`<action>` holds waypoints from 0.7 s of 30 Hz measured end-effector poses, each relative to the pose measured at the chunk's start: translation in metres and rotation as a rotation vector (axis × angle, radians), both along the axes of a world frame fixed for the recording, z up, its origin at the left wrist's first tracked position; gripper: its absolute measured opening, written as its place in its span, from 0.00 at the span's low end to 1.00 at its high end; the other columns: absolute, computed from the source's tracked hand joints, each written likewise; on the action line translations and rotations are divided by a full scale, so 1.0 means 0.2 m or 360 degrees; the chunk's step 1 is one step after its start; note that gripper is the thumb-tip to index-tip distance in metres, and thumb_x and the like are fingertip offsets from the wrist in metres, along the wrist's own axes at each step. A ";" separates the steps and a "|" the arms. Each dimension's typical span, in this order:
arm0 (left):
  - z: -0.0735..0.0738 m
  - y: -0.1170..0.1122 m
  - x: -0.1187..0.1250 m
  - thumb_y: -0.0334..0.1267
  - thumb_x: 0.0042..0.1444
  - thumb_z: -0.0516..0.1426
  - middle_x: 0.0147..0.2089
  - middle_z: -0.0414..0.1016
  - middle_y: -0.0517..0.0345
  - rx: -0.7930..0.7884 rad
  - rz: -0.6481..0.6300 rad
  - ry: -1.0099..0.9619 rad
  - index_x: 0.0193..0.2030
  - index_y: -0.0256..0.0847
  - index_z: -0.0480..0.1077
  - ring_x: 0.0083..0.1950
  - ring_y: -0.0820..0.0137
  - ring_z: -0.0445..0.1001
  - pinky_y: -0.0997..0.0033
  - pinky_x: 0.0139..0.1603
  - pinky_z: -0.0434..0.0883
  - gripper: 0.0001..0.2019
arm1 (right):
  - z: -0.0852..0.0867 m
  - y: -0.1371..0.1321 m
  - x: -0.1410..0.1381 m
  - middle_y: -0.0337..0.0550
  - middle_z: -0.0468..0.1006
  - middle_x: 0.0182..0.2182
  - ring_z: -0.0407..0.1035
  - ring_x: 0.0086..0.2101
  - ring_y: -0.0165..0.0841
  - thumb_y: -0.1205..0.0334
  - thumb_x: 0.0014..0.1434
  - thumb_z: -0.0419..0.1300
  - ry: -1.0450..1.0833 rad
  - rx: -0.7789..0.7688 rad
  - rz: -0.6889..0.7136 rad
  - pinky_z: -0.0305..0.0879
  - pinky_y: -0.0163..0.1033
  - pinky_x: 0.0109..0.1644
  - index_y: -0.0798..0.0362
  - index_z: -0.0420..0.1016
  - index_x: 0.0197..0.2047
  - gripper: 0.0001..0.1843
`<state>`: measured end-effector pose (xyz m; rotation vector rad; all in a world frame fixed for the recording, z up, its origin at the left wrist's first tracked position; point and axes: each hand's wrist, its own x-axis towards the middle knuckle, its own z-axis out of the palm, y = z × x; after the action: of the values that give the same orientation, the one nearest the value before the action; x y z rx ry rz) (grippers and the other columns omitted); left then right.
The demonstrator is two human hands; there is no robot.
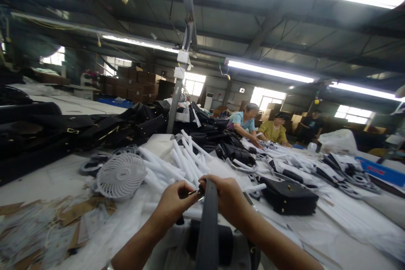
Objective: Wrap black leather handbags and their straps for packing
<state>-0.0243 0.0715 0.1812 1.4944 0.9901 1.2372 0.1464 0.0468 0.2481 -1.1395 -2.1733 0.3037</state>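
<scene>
My left hand (173, 203) and my right hand (228, 200) meet at the top end of a dark strap (208, 228) that runs up from the bottom edge. My left hand pinches a small metal clasp (196, 193) at the strap's end. My right hand is closed round the strap's top. The strap leads down to a black bag (221, 242) close below me, partly hidden by my forearms. Several white wrapped rolls (177, 162) lie just beyond my hands.
A small white fan (121, 176) lies on the white table (47, 181) at left, with cardboard scraps (76, 215) near it. A black handbag (289, 196) sits at right. Black bags (95, 130) are heaped at the back left. Two seated people (259, 126) work at the far end.
</scene>
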 end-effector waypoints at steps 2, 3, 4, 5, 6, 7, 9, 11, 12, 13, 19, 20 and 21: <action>0.00 0.00 0.00 0.51 0.46 0.66 0.28 0.75 0.59 0.0009 -0.0004 -0.0013 0.30 0.38 0.73 0.32 0.66 0.73 0.70 0.33 0.67 0.17 | -0.01 0.01 -0.01 0.42 0.81 0.28 0.74 0.29 0.35 0.69 0.59 0.58 0.0002 -0.0048 0.0022 0.64 0.34 0.36 0.52 0.80 0.42 0.12; 0.00 0.01 -0.01 0.51 0.46 0.66 0.28 0.75 0.60 0.0019 -0.0016 -0.0017 0.30 0.38 0.73 0.32 0.67 0.73 0.70 0.33 0.67 0.17 | -0.01 0.02 -0.01 0.42 0.81 0.29 0.74 0.30 0.35 0.69 0.58 0.58 0.0027 -0.0071 0.0045 0.64 0.34 0.36 0.52 0.80 0.42 0.12; 0.00 0.01 -0.02 0.51 0.47 0.66 0.28 0.75 0.60 0.0030 -0.0038 -0.0017 0.31 0.38 0.73 0.32 0.67 0.73 0.71 0.33 0.67 0.17 | -0.01 0.03 -0.01 0.42 0.81 0.29 0.74 0.31 0.35 0.69 0.58 0.58 0.0070 -0.0098 0.0071 0.64 0.34 0.37 0.53 0.80 0.42 0.11; 0.01 0.01 -0.02 0.51 0.48 0.65 0.28 0.75 0.60 0.0041 -0.0068 -0.0016 0.32 0.37 0.74 0.31 0.68 0.73 0.71 0.32 0.67 0.17 | 0.00 0.04 -0.01 0.42 0.80 0.29 0.74 0.30 0.34 0.68 0.58 0.58 0.0127 -0.0131 0.0090 0.64 0.34 0.37 0.53 0.80 0.41 0.11; 0.01 0.01 -0.04 0.50 0.50 0.65 0.30 0.76 0.59 0.0052 -0.0103 -0.0016 0.35 0.38 0.75 0.32 0.67 0.73 0.70 0.33 0.68 0.16 | 0.02 0.06 0.00 0.41 0.80 0.28 0.72 0.29 0.33 0.67 0.59 0.57 0.0191 -0.0173 0.0095 0.64 0.34 0.36 0.54 0.80 0.41 0.11; 0.02 0.02 -0.05 0.49 0.50 0.65 0.33 0.78 0.58 0.0065 -0.0137 -0.0017 0.39 0.38 0.75 0.34 0.67 0.75 0.70 0.35 0.69 0.17 | 0.04 0.08 0.00 0.41 0.79 0.27 0.71 0.28 0.32 0.67 0.59 0.57 0.0254 -0.0203 0.0086 0.63 0.33 0.35 0.54 0.80 0.41 0.11; 0.02 0.02 -0.07 0.45 0.49 0.66 0.40 0.80 0.56 0.0098 -0.0179 -0.0013 0.48 0.40 0.74 0.41 0.63 0.77 0.67 0.43 0.71 0.20 | 0.11 0.11 0.01 0.40 0.79 0.29 0.69 0.27 0.29 0.67 0.57 0.59 0.0350 -0.0257 0.0084 0.62 0.32 0.33 0.55 0.81 0.41 0.11; 0.01 0.02 -0.09 0.41 0.46 0.69 0.47 0.79 0.54 0.0147 -0.0185 -0.0010 0.51 0.42 0.72 0.49 0.60 0.76 0.65 0.51 0.70 0.24 | 0.20 0.14 0.01 0.41 0.80 0.32 0.65 0.26 0.26 0.66 0.55 0.61 0.0438 -0.0388 0.0175 0.58 0.29 0.28 0.55 0.81 0.40 0.10; 0.01 0.02 -0.09 0.40 0.45 0.69 0.48 0.79 0.53 0.0159 -0.0185 -0.0016 0.52 0.42 0.72 0.51 0.59 0.76 0.64 0.54 0.70 0.25 | 0.25 0.15 0.01 0.41 0.80 0.34 0.63 0.25 0.25 0.66 0.55 0.62 0.0508 -0.0488 0.0261 0.55 0.28 0.26 0.55 0.81 0.39 0.09; 0.00 0.02 -0.10 0.40 0.46 0.69 0.49 0.79 0.53 0.0162 -0.0182 -0.0027 0.51 0.41 0.73 0.51 0.59 0.76 0.63 0.54 0.70 0.25 | 0.31 0.16 0.01 0.41 0.80 0.34 0.60 0.23 0.23 0.65 0.55 0.62 0.0600 -0.0604 0.0356 0.51 0.27 0.23 0.56 0.81 0.38 0.08; -0.02 0.03 -0.12 0.47 0.51 0.66 0.51 0.80 0.51 0.0174 -0.0043 -0.0039 0.51 0.42 0.76 0.52 0.56 0.77 0.58 0.59 0.70 0.22 | 0.61 0.16 0.01 0.36 0.76 0.32 0.66 0.26 0.23 0.63 0.50 0.71 0.1076 -0.0895 0.0733 0.63 0.27 0.31 0.54 0.79 0.42 0.15; -0.02 0.03 -0.13 0.48 0.50 0.66 0.52 0.80 0.51 0.0190 -0.0036 -0.0035 0.51 0.43 0.77 0.53 0.56 0.76 0.57 0.60 0.69 0.21 | 0.64 0.17 0.01 0.35 0.76 0.32 0.69 0.29 0.24 0.62 0.50 0.72 0.1107 -0.0876 0.0773 0.66 0.28 0.34 0.54 0.79 0.43 0.16; -0.02 0.02 -0.13 0.48 0.51 0.66 0.53 0.79 0.51 0.0208 -0.0039 -0.0031 0.50 0.43 0.77 0.54 0.55 0.76 0.56 0.61 0.68 0.21 | 0.65 0.17 0.01 0.35 0.76 0.32 0.70 0.30 0.25 0.60 0.50 0.72 0.1137 -0.0857 0.0811 0.68 0.30 0.36 0.53 0.79 0.44 0.17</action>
<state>-0.0505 0.0761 0.1781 1.5874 0.8899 1.3175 0.1481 0.0804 0.3780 -0.5529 -1.7141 1.3568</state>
